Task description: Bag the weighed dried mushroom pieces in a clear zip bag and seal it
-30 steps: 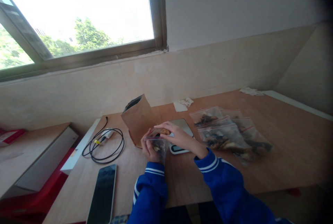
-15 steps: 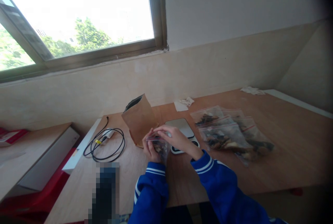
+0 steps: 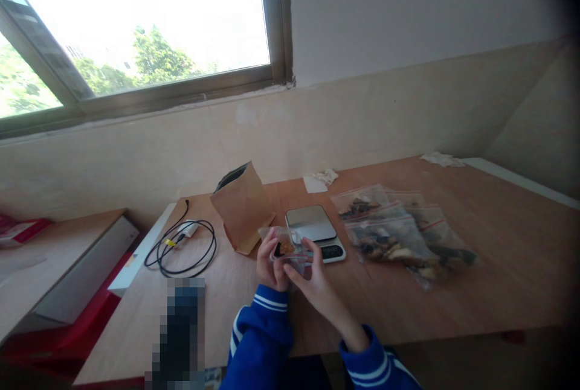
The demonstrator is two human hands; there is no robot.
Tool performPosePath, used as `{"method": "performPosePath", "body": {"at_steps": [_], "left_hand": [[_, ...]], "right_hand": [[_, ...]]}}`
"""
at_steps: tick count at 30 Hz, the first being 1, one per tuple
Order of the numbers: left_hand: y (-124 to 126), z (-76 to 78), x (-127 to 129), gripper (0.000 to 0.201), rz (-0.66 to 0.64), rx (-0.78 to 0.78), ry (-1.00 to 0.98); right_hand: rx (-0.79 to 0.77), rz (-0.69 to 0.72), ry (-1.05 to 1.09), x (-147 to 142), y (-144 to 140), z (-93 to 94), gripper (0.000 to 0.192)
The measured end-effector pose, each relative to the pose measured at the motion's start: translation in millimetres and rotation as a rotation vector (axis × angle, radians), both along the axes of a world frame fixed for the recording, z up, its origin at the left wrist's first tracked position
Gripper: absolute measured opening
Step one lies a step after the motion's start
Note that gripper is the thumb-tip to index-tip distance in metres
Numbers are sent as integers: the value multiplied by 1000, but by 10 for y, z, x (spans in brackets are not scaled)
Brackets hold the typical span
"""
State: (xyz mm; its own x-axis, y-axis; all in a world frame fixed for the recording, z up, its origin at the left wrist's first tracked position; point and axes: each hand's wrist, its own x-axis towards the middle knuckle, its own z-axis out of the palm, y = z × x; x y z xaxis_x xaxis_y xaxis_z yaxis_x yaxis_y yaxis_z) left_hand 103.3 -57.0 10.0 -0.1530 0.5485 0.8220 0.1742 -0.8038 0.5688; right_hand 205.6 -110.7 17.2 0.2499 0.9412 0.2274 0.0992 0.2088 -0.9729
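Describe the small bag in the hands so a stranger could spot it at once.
On the wooden table under the window, look just in front of the grey kitchen scale. There the left hand and right hand hold a small clear zip bag with a few brown pieces. Unlike the fuller bags lying flat to the right, it is raised off the table.

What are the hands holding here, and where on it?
Both hands hold a small clear zip bag with brown pieces inside: left hand grips its left side, right hand pinches the right edge near the zip strip.

table: matt wood | paper bag: brown kraft | zip bag: clear glossy plastic
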Motion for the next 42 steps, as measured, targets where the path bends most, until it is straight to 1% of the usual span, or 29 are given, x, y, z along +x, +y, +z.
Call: {"method": "performPosePath", "body": {"at_steps": [2, 4, 8, 10, 13, 15, 17, 19, 22, 25, 28, 30, 33, 35, 37, 39, 42], "left_hand": [[-52, -16, 10, 44, 11, -4, -9], [-100, -10, 20, 46, 16, -6, 0], [-170, 37, 36, 45, -2, 12, 62], [-184, 50, 54, 41, 29, -4, 26], [-171, 50, 84, 35, 137, -108, -88], [-149, 46, 86, 36, 183, -208, -109], [-125, 41, 66, 39, 192, -280, -69], [-106, 33, 30, 40, 195, -314, -9], [-85, 12, -17, 33, 203, -351, 74], [-72, -8, -19, 27, 168, -395, 63], [-70, -2, 9, 23, 110, -419, 25], [-71, 15, 22, 21, 89, -392, 20], [-70, 41, 16, 18, 115, -316, 27], [-67, 51, 6, 16, 109, -315, 38], [-71, 55, 3, 17, 43, -353, 52], [-84, 56, 7, 21, -54, -399, 89], [-109, 54, 16, 26, -155, -425, 149]], "right_hand": [[56, -39, 100, -39, -7, 0, 70], [91, -31, 201, -12, -2, 13, 65], [97, 19, 301, 176, 8, 16, 60], [103, 20, 323, 276, 4, 16, 62], [112, 7, 363, 380, -27, 60, 62], [104, 14, 373, 423, -65, 117, 63], [87, 42, 366, 456, -107, 177, 64], [72, 61, 351, 486, -138, 216, 62], [72, 73, 312, 527, -154, 219, 49], [68, 76, 279, 556, -144, 176, 37], [59, 44, 269, 575, -127, 123, 38], [67, 10, 248, 590, -116, 87, 39], [78, -43, 187, 624, -101, 27, 37], [69, -65, 144, 656, -95, -14, 36], [58, -74, 119, 687, -93, -48, 36], [58, -89, 115, 713, -95, -72, 36], [69, -126, 124, 738, -99, -96, 35]]}}
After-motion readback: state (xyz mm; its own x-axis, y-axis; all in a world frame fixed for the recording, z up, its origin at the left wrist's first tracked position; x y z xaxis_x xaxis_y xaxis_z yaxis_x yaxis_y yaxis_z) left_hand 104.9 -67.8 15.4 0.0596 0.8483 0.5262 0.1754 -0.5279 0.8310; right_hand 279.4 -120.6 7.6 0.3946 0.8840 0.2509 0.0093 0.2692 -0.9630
